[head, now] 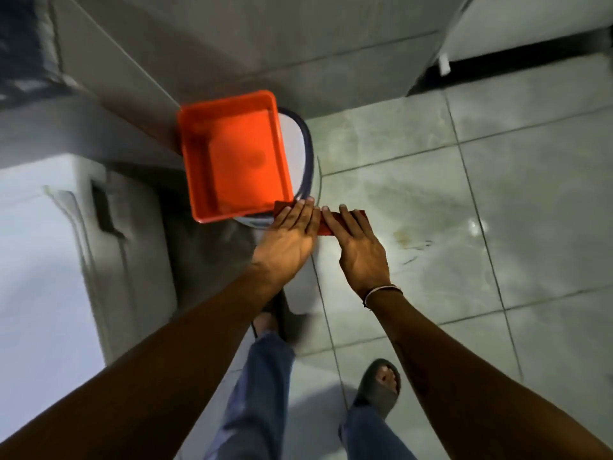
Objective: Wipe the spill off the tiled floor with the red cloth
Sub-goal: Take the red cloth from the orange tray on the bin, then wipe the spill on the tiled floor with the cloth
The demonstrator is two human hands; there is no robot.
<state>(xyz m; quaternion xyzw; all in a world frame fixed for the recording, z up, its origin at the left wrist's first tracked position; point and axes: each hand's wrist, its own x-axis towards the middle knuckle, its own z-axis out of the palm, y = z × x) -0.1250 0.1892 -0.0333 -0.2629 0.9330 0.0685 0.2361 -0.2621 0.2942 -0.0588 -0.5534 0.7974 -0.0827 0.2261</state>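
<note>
The red cloth [325,228] is stretched flat between my two hands, mostly hidden under the fingers. My left hand [290,234] holds its left end, close to the near corner of the orange tub. My right hand [356,242] holds its right end. Both hands are up in the air above the grey tiled floor [514,200]. A faint yellowish spill mark [406,242] with thin dark streaks lies on the tiles just right of my right hand.
An orange rectangular tub [199,154] rests on a white bucket with a dark rim [306,141]. A white appliance [49,260] stands at the left, another white unit [530,31] at the top right. My feet in dark sandals [379,383] stand below.
</note>
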